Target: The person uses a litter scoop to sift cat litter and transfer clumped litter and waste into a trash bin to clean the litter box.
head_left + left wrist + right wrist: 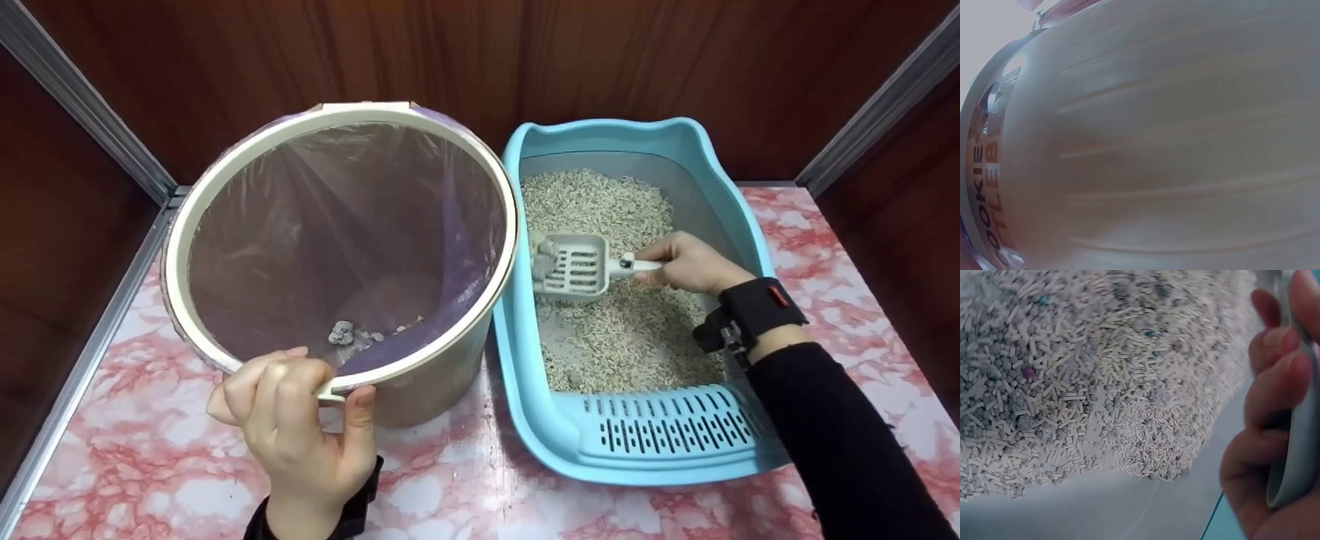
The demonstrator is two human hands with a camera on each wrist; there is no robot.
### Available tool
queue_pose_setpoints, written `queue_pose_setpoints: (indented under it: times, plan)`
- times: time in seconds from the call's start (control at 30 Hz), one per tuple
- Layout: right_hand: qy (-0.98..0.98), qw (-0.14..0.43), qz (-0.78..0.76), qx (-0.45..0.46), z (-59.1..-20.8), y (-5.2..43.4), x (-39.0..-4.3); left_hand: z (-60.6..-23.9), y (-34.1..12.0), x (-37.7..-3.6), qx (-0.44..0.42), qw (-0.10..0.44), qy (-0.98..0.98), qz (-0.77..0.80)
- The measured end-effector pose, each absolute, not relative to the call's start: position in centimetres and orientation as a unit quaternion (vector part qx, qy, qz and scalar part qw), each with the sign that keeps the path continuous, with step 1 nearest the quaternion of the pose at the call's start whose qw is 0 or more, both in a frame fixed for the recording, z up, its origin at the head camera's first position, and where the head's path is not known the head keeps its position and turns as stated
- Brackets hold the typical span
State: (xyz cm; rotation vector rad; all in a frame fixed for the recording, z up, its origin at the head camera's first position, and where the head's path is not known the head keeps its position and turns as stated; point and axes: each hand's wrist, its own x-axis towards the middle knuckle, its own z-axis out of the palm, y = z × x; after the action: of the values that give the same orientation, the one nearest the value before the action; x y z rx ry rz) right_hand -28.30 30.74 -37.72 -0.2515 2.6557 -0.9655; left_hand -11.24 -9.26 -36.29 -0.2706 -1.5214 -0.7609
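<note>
- Left hand (300,420) grips the near rim of the tilted bin (341,255) on the counter (450,487).
- Right hand (686,264) holds the scoop (574,266), carrying a clump, over litter in the blue litter box (637,435).

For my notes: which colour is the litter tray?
Light blue litter tray, clearest in the head view.

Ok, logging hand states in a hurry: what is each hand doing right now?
Left hand: closed, gripping the bin by its near rim.
Right hand: closed, holding the scoop by its handle, above the litter.
</note>
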Motion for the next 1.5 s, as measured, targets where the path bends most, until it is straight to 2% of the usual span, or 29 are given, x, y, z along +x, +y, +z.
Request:
queue_pose_setpoints:
  times: [0.43,0.7,1.1,1.5]
  plan:
    - [0.91,0.012,-0.412,0.036,-37.7,28.8,-26.2,-36.3,-9.2,-11.6,-0.124,0.654,-0.667,-0.335]
    - [0.944,0.008,-0.33,0.022,-38.6,28.2,-26.0,-35.8,-9.0,-11.5,-0.127,0.653,-0.665,-0.34]
    - [0.956,-0.097,-0.276,0.03,-39.2,27.2,-25.2,-35.7,-8.8,-11.7,-0.132,0.658,-0.66,-0.338]
    - [0.948,-0.097,-0.302,0.027,-39.4,27.1,-25.1,-35.8,-8.9,-12.2,-0.151,0.645,-0.659,-0.356]
